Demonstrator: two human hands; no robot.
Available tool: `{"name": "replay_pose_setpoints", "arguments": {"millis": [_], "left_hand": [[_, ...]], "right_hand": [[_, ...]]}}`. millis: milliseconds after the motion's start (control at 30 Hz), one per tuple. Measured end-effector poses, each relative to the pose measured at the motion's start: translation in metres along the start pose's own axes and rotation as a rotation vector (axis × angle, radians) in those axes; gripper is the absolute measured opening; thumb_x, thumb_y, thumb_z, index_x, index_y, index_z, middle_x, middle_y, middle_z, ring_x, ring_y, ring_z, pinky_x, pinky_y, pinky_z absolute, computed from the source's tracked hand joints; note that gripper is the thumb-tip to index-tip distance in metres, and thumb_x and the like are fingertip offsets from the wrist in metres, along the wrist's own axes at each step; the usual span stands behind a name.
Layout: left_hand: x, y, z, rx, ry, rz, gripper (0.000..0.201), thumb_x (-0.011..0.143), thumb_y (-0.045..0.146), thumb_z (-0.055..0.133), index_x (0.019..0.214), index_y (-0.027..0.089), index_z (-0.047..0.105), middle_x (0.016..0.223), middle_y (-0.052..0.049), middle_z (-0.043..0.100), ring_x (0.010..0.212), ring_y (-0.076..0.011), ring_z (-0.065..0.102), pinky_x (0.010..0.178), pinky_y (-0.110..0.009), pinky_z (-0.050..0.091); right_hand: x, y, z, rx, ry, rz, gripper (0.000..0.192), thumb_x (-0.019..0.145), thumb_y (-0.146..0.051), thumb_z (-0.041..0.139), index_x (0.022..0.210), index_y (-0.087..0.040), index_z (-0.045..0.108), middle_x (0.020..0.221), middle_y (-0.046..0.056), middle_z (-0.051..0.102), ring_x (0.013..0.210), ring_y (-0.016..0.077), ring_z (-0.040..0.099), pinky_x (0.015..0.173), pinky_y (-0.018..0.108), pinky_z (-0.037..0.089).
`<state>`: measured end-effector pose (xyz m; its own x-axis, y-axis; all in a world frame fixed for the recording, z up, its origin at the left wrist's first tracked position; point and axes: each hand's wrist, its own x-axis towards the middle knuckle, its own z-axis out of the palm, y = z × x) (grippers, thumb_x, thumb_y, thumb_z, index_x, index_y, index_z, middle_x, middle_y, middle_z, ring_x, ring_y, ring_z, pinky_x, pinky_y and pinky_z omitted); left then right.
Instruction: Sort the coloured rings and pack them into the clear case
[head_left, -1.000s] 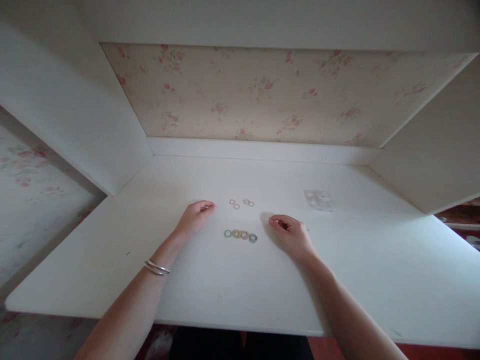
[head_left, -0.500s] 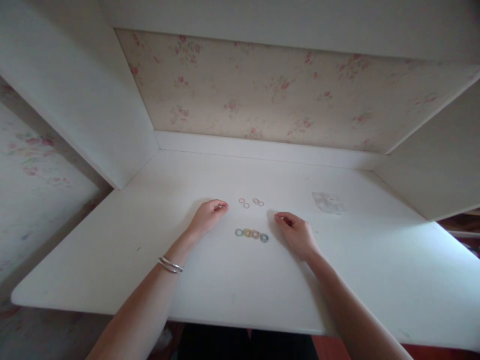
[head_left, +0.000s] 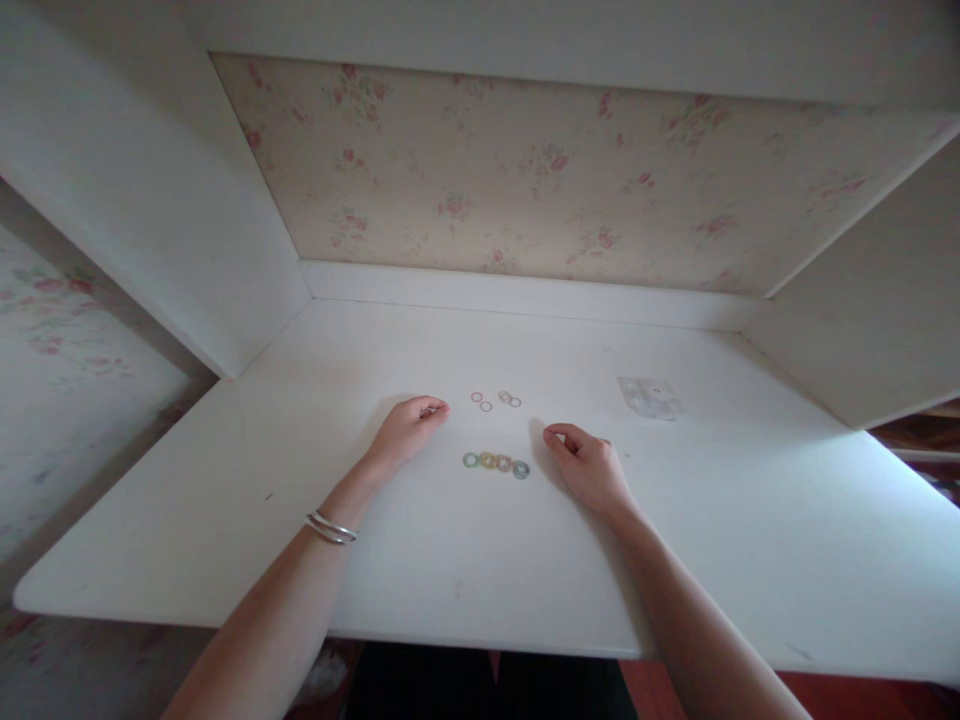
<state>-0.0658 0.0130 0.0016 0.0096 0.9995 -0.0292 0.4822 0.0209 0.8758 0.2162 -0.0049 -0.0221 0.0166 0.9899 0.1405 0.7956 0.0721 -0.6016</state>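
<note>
Both hands rest loosely curled on the white bench (head_left: 465, 560), left hand (head_left: 409, 428) and right hand (head_left: 589, 465) holding nothing I can see. The row of coloured rings (head_left: 496, 463) lies between them (tiny things). A careless sweep could easily scatter them off the edge.

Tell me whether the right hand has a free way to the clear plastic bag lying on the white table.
Probably yes. The right hand rests curled on the white table, and the clear plastic bag lies farther back to its right. Only bare tabletop shows between them.
</note>
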Motion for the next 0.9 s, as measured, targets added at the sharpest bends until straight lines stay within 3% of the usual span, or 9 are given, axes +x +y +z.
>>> {"name": "replay_pose_setpoints", "arguments": {"millis": [700,900], "left_hand": [[0.002,-0.003,0.002,0.001,-0.035,0.017,0.036,0.081,0.046,0.053,0.095,0.017,0.068,0.091,-0.004,0.072,0.086,-0.0199,0.064,0.077,-0.029,0.045],[0.002,-0.002,0.002,0.003,-0.028,0.038,0.034,0.081,0.045,0.052,0.091,0.018,0.069,0.09,-0.003,0.072,0.084,-0.0196,0.064,0.077,-0.029,0.045]], "right_hand": [[0.002,-0.006,0.001,-0.115,-0.061,-0.037,0.028,0.087,-0.043,0.045,0.092,-0.029,0.069,0.063,-0.003,0.062,0.056,0.0131,0.055,0.053,0.023,0.032],[0.024,-0.021,0.017,-0.121,0.045,-0.198,0.028,0.088,-0.031,0.046,0.105,-0.025,0.066,0.093,0.003,0.061,0.071,0.0128,0.057,0.061,0.024,0.038]]}}
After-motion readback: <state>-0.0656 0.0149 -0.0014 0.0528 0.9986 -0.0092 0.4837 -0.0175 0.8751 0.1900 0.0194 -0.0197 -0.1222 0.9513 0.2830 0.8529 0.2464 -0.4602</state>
